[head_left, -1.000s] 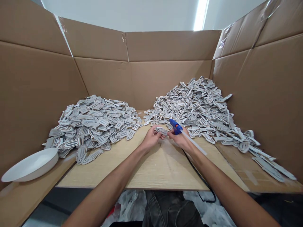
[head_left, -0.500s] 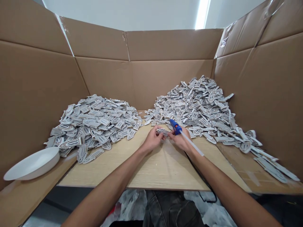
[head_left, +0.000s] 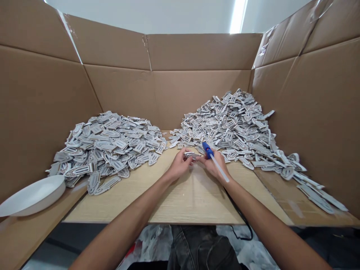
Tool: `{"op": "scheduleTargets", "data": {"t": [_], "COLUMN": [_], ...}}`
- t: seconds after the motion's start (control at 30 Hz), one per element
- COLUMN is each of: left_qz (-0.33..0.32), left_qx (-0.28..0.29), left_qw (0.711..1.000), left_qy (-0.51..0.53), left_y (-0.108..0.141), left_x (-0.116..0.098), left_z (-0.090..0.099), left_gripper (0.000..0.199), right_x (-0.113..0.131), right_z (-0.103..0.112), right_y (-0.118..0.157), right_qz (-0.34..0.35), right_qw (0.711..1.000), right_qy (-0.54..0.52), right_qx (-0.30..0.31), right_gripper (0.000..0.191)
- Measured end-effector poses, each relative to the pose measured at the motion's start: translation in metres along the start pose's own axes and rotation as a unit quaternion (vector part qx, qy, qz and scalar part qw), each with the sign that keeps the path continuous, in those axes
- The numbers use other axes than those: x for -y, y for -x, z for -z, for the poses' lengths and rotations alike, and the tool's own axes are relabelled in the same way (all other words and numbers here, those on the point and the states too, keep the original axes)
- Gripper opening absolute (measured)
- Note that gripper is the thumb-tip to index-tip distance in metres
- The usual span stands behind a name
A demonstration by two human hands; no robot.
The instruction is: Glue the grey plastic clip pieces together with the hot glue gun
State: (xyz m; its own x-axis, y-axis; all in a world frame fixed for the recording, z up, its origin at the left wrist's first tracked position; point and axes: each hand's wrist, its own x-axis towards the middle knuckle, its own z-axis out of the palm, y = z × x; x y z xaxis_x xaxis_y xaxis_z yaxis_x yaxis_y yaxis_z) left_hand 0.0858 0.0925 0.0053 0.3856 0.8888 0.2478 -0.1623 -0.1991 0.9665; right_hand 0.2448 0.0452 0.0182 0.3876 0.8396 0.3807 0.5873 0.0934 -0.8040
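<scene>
Over the middle of the board, my left hand (head_left: 180,164) pinches a small grey-and-white slotted cardboard piece (head_left: 191,154) between thumb and fingers. My right hand (head_left: 215,163) is closed around a blue glue gun (head_left: 207,149), whose nozzle points up and away from me. A whitish glue stick (head_left: 219,169) sticks out of its back, over my right wrist. The fingertips of the right hand are at the right end of the cardboard piece; whether they grip it too I cannot tell.
Similar pieces lie in a left heap (head_left: 112,142) and a taller right heap (head_left: 233,127). A white bowl (head_left: 33,195) stands at the left edge. Cardboard walls (head_left: 202,88) enclose the wooden board (head_left: 174,206). A black cord (head_left: 239,213) hangs over the front edge.
The view has shifted slightly. The glue gun is turned a little, with its glue stick pointing more steeply down toward my wrist. Both hands stay close together around the cardboard piece.
</scene>
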Motion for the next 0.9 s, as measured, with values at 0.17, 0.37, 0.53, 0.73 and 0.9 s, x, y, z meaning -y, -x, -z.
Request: {"op": "scheduleTargets", "data": {"t": [0.17, 0.37, 0.53, 0.73, 0.9], "left_qz": [0.028, 0.079, 0.07, 0.057, 0.061], "left_qx": [-0.023, -0.038, -0.034, -0.022, -0.038], "left_qw": [0.997, 0.987, 0.986, 0.989, 0.99], "left_qy": [0.063, 0.137, 0.149, 0.132, 0.119], "left_y": [-0.003, -0.004, -0.004, -0.003, -0.001], "left_x": [-0.006, -0.012, -0.007, -0.006, -0.01], "left_z": [0.002, 0.0, 0.003, 0.004, 0.003], "left_gripper": [0.021, 0.016, 0.027, 0.044, 0.045], "right_x": [0.001, -0.001, -0.002, 0.003, 0.007], "right_z": [-0.003, -0.004, -0.004, -0.002, -0.001], "right_y": [-0.001, -0.005, -0.006, -0.002, 0.001], "right_qz": [0.008, -0.006, 0.003, 0.02, 0.018], "right_qw": [0.998, 0.995, 0.992, 0.99, 0.991], "right_qy": [-0.063, -0.078, -0.095, -0.101, -0.103], "right_qx": [0.022, 0.059, 0.079, 0.1, 0.089], "right_gripper": [0.025, 0.019, 0.019, 0.028, 0.029]}}
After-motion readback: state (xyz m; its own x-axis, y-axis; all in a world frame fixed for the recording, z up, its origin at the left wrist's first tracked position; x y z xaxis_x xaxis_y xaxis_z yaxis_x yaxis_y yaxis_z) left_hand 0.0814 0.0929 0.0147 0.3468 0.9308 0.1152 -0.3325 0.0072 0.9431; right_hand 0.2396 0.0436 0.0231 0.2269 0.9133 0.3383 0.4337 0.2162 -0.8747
